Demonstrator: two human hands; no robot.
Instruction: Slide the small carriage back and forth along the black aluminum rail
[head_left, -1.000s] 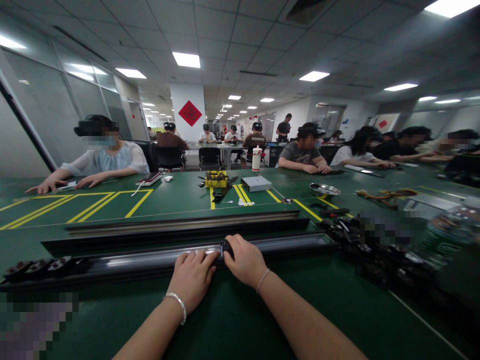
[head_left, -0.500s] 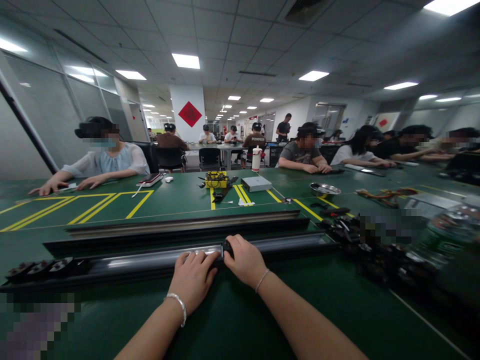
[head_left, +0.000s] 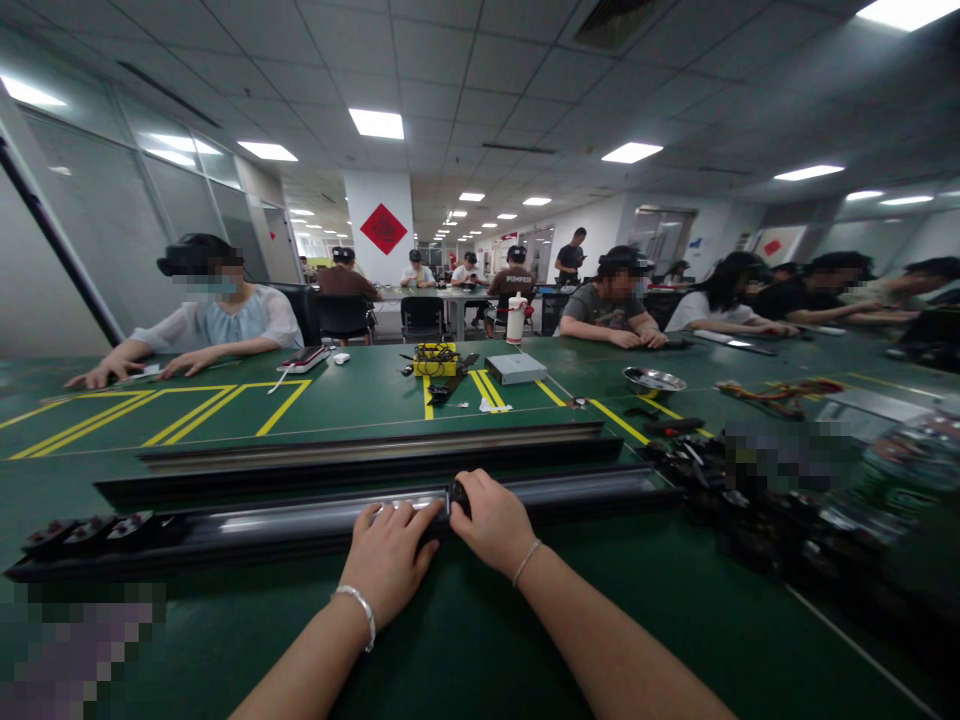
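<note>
A long black channel rail (head_left: 289,522) with a shiny inner face lies across the green table before me. My left hand (head_left: 391,565) curls over its near edge near the middle, fingers on the rail and thumb at the near side. Close beside it, my right hand (head_left: 495,522) is closed round a small black part (head_left: 457,494) set at the channel; most of that part is covered by my fingers. Several black parts with brownish tops (head_left: 90,533) sit in the rail's left end. A second dark rail (head_left: 360,458) lies parallel behind.
A pile of black parts (head_left: 742,500) and a blurred plastic bottle (head_left: 892,475) are at right. Further back stand a metal bowl (head_left: 655,380), a grey box (head_left: 515,369) and a yellow block with black cables (head_left: 435,360). Co-workers sit across the table.
The view has shifted very slightly, so the scene sits a little further right. Both hands keep the same hold on the rail and the black part.
</note>
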